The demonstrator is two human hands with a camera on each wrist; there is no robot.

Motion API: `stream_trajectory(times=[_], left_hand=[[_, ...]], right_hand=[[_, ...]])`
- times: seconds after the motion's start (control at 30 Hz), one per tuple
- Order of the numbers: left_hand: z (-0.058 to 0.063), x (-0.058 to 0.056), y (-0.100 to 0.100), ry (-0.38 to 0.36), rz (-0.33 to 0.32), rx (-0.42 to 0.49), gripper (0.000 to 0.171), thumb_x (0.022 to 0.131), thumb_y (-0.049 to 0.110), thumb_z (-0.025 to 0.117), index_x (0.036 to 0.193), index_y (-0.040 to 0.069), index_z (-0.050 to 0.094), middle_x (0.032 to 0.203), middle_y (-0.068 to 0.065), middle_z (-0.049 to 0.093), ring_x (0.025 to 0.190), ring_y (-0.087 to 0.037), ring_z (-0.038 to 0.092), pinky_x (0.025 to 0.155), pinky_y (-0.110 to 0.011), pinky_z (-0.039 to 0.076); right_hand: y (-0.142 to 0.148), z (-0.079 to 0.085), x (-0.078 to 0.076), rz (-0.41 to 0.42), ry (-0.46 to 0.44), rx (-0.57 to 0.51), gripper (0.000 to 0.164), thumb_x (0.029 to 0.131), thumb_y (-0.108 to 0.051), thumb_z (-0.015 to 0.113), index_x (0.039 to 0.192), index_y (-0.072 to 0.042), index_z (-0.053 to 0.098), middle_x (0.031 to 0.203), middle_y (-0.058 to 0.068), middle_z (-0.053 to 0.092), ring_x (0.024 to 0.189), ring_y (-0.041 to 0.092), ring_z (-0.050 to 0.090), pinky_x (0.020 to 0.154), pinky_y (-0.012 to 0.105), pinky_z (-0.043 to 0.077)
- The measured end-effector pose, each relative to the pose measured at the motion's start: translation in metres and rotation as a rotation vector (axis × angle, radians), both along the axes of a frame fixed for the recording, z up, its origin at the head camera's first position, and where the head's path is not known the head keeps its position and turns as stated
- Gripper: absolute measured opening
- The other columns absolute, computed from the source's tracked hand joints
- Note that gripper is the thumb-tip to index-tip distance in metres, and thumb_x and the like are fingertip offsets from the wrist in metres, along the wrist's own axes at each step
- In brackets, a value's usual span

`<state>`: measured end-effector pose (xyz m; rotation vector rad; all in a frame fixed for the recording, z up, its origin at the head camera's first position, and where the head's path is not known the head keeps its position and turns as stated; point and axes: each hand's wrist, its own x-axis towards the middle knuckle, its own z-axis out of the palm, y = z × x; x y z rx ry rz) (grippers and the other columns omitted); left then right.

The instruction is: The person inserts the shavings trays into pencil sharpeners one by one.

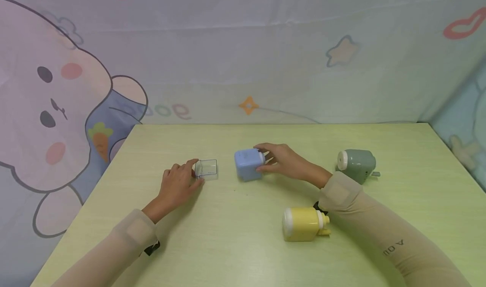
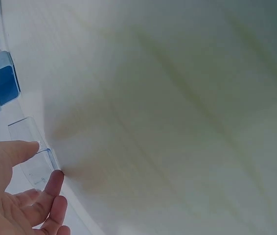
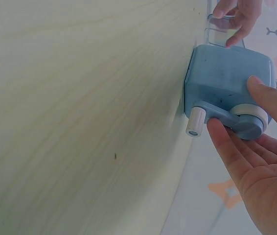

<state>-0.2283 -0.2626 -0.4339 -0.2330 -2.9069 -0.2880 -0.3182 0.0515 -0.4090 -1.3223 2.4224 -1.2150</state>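
My left hand point(image 1: 176, 186) holds a small clear plastic bin point(image 1: 206, 168) by its near end, thumb on one side and fingers on the other. In the left wrist view, the bin point(image 2: 27, 132) stands low over the tabletop. To its right, my right hand point(image 1: 284, 162) grips a blue crank pencil sharpener point(image 1: 247, 164) at its crank end. The right wrist view shows the thumb on the sharpener's body point(image 3: 231, 73) and the fingers beneath its crank point(image 3: 219, 113), which has a white knob. A dark blue rectangular recess point(image 2: 5, 85) on the sharpener faces the bin, with a gap between them.
A yellow crank sharpener point(image 1: 303, 224) lies on the table near my right forearm. Farther right is a grey-green sharpener point(image 1: 357, 164), just beyond the right sleeve. A printed cloth point(image 1: 288, 67) hangs behind the back edge of the pale wooden table point(image 1: 228, 245).
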Motion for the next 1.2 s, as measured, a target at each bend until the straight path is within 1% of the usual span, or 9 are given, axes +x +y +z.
stream_trajectory(times=[0.27,0.53,0.73,0.9,1.1,1.2], left_hand=[[-0.0018,-0.0007,-0.0013,-0.006,-0.005,0.010,0.059,0.085,0.036,0.064,0.131,0.007,0.041,0.087,0.002,0.056,0.091,-0.027,0.045,0.074,-0.045,0.034],[-0.0022,-0.0007,-0.0020,-0.008,-0.013,0.020,0.059,0.085,0.035,0.063,0.132,0.008,0.041,0.088,0.002,0.056,0.090,-0.026,0.045,0.075,-0.045,0.034],[-0.0028,-0.0002,-0.0020,-0.018,-0.012,0.024,0.059,0.086,0.036,0.062,0.132,0.007,0.040,0.089,0.002,0.055,0.092,-0.026,0.045,0.077,-0.046,0.034],[-0.0016,0.0006,0.0002,-0.009,-0.024,0.033,0.057,0.086,0.034,0.063,0.131,0.006,0.041,0.089,0.002,0.056,0.091,-0.026,0.045,0.076,-0.045,0.034],[-0.0032,0.0013,0.0023,0.000,-0.039,0.035,0.056,0.086,0.034,0.062,0.130,0.007,0.041,0.089,0.001,0.056,0.091,-0.026,0.045,0.076,-0.045,0.035],[-0.0039,0.0011,0.0037,0.005,-0.046,0.031,0.056,0.086,0.034,0.062,0.130,0.007,0.042,0.090,0.002,0.057,0.091,-0.026,0.045,0.076,-0.045,0.035]], right_hand=[[-0.0005,0.0011,0.0008,-0.010,-0.014,0.002,0.059,0.078,-0.018,0.071,0.129,-0.002,0.044,0.117,0.012,0.052,0.093,0.017,0.057,0.076,0.034,0.049],[-0.0006,0.0018,0.0008,-0.005,-0.019,-0.003,0.060,0.079,-0.017,0.071,0.129,-0.001,0.043,0.117,0.013,0.052,0.094,0.019,0.057,0.076,0.036,0.049],[-0.0007,0.0014,0.0007,-0.004,-0.014,0.001,0.059,0.079,-0.017,0.071,0.128,-0.001,0.043,0.117,0.013,0.052,0.094,0.019,0.056,0.076,0.033,0.049],[-0.0008,0.0007,0.0004,-0.012,-0.012,0.001,0.059,0.078,-0.018,0.071,0.128,-0.001,0.044,0.116,0.012,0.052,0.094,0.019,0.056,0.076,0.034,0.049],[-0.0008,0.0000,-0.0001,-0.009,-0.017,-0.003,0.059,0.079,-0.018,0.071,0.129,-0.001,0.043,0.117,0.012,0.051,0.095,0.019,0.056,0.077,0.035,0.048],[-0.0007,0.0002,-0.0001,-0.008,-0.014,-0.001,0.059,0.079,-0.018,0.071,0.129,-0.001,0.043,0.117,0.012,0.051,0.095,0.018,0.056,0.076,0.032,0.048]])
